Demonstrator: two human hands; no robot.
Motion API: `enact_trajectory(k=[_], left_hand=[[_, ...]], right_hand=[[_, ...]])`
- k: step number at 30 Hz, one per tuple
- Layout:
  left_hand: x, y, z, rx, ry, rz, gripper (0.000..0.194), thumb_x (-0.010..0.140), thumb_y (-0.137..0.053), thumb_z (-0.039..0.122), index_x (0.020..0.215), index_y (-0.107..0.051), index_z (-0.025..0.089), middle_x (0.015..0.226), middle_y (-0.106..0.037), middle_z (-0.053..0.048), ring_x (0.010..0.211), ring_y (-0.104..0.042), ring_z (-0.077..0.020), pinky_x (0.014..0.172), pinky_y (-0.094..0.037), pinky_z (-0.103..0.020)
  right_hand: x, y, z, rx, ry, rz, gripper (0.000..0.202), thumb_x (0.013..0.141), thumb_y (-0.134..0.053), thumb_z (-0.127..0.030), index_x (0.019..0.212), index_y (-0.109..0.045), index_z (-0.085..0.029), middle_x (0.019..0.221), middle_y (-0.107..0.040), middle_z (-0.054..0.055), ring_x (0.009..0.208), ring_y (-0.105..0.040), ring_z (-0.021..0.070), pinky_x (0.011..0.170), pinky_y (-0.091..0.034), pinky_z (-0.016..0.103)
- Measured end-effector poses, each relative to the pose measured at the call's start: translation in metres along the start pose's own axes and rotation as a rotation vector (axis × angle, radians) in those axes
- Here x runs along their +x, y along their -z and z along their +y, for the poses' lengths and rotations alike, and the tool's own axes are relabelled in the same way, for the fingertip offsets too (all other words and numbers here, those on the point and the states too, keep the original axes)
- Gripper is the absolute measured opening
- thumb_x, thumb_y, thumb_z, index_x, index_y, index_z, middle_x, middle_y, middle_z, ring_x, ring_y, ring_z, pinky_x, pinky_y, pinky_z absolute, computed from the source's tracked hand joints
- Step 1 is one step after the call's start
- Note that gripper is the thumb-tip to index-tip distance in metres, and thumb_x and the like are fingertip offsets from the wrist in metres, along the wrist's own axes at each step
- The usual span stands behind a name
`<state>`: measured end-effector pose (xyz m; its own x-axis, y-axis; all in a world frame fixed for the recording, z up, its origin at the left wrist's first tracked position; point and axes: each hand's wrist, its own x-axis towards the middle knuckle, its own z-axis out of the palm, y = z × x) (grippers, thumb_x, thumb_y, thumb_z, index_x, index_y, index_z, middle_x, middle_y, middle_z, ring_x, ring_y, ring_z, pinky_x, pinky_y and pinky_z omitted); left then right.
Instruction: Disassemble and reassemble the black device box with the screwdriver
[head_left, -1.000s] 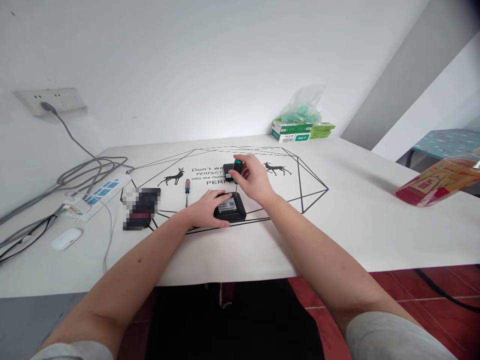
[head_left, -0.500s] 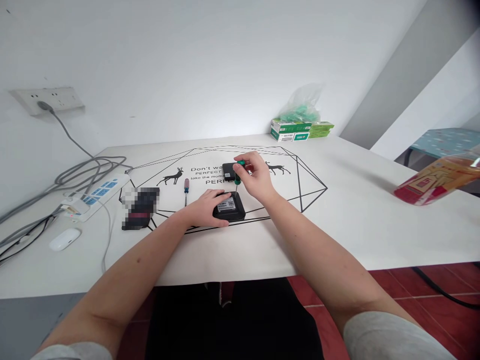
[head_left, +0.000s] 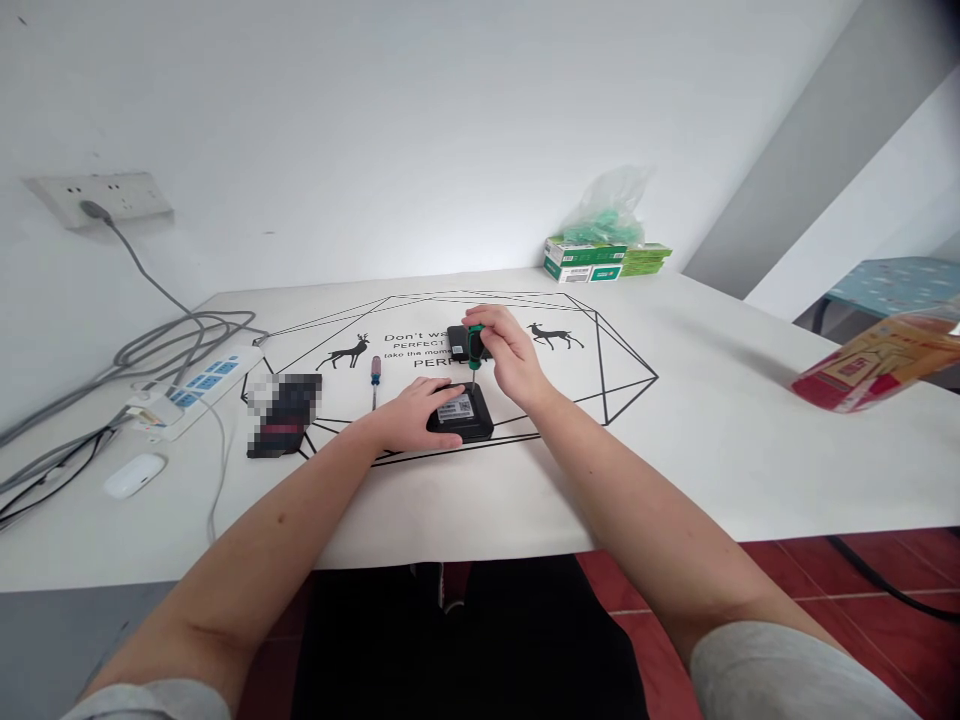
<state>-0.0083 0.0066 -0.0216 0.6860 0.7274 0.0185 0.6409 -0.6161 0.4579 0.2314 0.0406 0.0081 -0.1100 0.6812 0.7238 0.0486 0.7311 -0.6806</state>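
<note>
My left hand (head_left: pixel 411 415) lies over the left side of a flat black box-shaped device (head_left: pixel 480 425) with a white label on top, gripping it against the table with thumb and fingers. In my right hand (head_left: pixel 516 358) is a green-and-black screwdriver (head_left: pixel 475 352), held upright by the handle. Its thin shaft points down at the device's far edge; whether the tip sits in a screw is too small to tell. Behind the screwdriver, partly hidden by my right hand, is another black piece (head_left: pixel 455 343) with a small label. A second screwdriver (head_left: pixel 376 372) with a reddish handle lies beyond my left hand.
To the left are a blurred dark object (head_left: pixel 289 415), a power strip (head_left: pixel 217 375) with tangled cables, and a white oval case (head_left: pixel 135 475). Green-and-white boxes (head_left: pixel 585 257) under a plastic bag stand by the wall. A red-and-yellow package (head_left: pixel 862 365) is at the right.
My right hand's fingers have shifted around the screwdriver handle, moving up toward its top. The screwdriver stays upright at the device's far edge, and my left hand keeps its hold.
</note>
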Motion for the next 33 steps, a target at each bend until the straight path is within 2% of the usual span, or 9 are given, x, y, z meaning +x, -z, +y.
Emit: enact_trajectory(k=[3,6,10,12,15,21,24,28,33], left_hand=[[0.0,0.001,-0.001,-0.012,-0.001,0.005,0.094,0.098,-0.064,0.083,0.174,-0.047,0.029,0.179,-0.04,-0.014,0.165,-0.031,-0.043,0.135,-0.031,-0.064],[0.0,0.001,-0.001,-0.004,-0.009,0.008,0.091,0.103,-0.055,0.082,0.174,-0.047,0.026,0.179,-0.04,-0.016,0.165,-0.031,-0.0419,0.136,-0.029,-0.063],[0.0,0.0,-0.002,0.012,-0.016,0.017,0.089,0.107,-0.049,0.081,0.173,-0.047,0.023,0.178,-0.041,-0.018,0.164,-0.033,-0.0412,0.136,-0.029,-0.063],[0.0,-0.001,-0.003,0.023,-0.022,0.029,0.086,0.108,-0.048,0.08,0.173,-0.048,0.023,0.177,-0.042,-0.018,0.163,-0.034,-0.0411,0.135,-0.029,-0.064],[0.001,-0.002,-0.004,0.035,-0.032,0.04,0.084,0.108,-0.049,0.078,0.172,-0.049,0.024,0.176,-0.044,-0.017,0.163,-0.035,-0.0406,0.134,-0.031,-0.063],[0.002,-0.001,-0.005,0.051,-0.035,0.046,0.085,0.108,-0.047,0.079,0.171,-0.049,0.022,0.173,-0.048,-0.019,0.16,-0.037,-0.0409,0.133,-0.032,-0.063],[0.002,-0.001,-0.006,0.05,-0.048,0.058,0.088,0.108,-0.045,0.079,0.171,-0.047,0.017,0.172,-0.049,-0.02,0.159,-0.038,-0.0406,0.133,-0.033,-0.062],[0.003,-0.002,-0.008,0.036,-0.057,0.087,0.085,0.11,-0.043,0.078,0.171,-0.046,0.019,0.168,-0.053,-0.018,0.156,-0.042,-0.0393,0.132,-0.035,-0.061],[0.004,-0.003,-0.011,0.05,-0.043,0.11,0.086,0.11,-0.042,0.077,0.172,-0.044,0.018,0.167,-0.054,-0.019,0.156,-0.041,-0.0397,0.131,-0.036,-0.061]], right_hand=[[0.002,0.001,0.001,-0.089,0.118,0.036,0.027,0.109,-0.055,-0.04,0.111,-0.08,-0.031,0.111,-0.065,0.008,0.111,-0.067,0.0261,0.104,-0.059,0.053],[0.002,0.001,-0.001,-0.095,0.162,0.057,0.029,0.111,-0.051,-0.038,0.106,-0.079,-0.03,0.109,-0.07,0.007,0.108,-0.069,0.0256,0.102,-0.059,0.052],[-0.001,-0.001,-0.006,-0.036,0.037,0.092,0.028,0.109,-0.057,-0.047,0.102,-0.077,-0.029,0.11,-0.078,0.006,0.105,-0.073,0.0252,0.1,-0.061,0.051],[-0.003,-0.004,-0.007,-0.011,-0.053,0.099,0.025,0.1,-0.071,-0.054,0.101,-0.075,-0.029,0.109,-0.08,0.005,0.101,-0.076,0.0249,0.098,-0.063,0.05],[-0.004,-0.008,-0.005,0.054,-0.131,0.082,0.037,0.088,-0.087,-0.058,0.104,-0.07,-0.029,0.117,-0.081,0.005,0.105,-0.079,0.0254,0.1,-0.065,0.051],[-0.003,-0.007,0.0,0.152,-0.11,-0.055,0.044,0.103,-0.064,-0.071,0.125,-0.061,-0.032,0.133,-0.075,0.008,0.126,-0.075,0.0257,0.116,-0.06,0.056],[0.0,-0.002,0.002,-0.046,-0.001,-0.041,0.044,0.109,-0.052,-0.069,0.126,-0.067,-0.031,0.132,-0.07,0.01,0.13,-0.068,0.0282,0.12,-0.055,0.059],[0.003,0.002,0.005,-0.239,0.14,0.032,0.041,0.114,-0.045,-0.056,0.121,-0.074,-0.029,0.116,-0.061,0.01,0.117,-0.064,0.0279,0.115,-0.056,0.059],[0.002,0.001,-0.002,-0.243,0.211,0.071,0.029,0.113,-0.046,-0.037,0.112,-0.075,-0.029,0.113,-0.07,0.009,0.112,-0.069,0.0263,0.104,-0.059,0.054]])
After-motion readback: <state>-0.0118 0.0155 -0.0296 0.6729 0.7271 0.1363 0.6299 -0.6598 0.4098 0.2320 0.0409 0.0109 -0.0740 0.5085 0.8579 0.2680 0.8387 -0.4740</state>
